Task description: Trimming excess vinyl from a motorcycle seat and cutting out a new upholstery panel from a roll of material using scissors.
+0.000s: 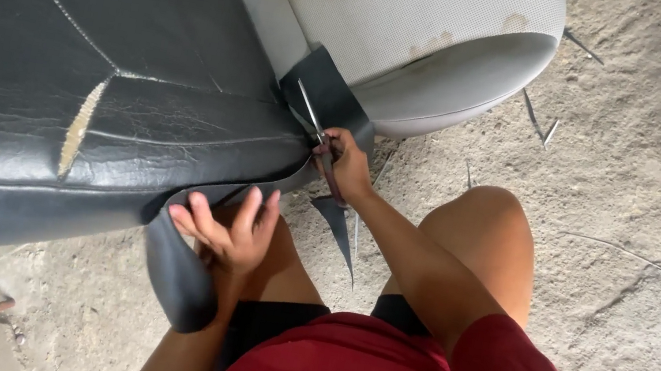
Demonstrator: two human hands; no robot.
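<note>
Right hand (345,164) clenched around scissors (317,134) biting black vinyl strip (329,96); left hand (230,227) half-spread against loose vinyl flap (177,272). Probably light, floppy, slick: best pinched taut near the cut.

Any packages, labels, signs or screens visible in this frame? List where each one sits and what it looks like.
None in view: no package, label, sign or screen.
What shows instead: a black leather seat cover with a torn seam, a grey fabric seat behind it, and a concrete floor.
The right hand holds scissors at a loose black flap; the left hand is at the cover's hanging edge.
</note>
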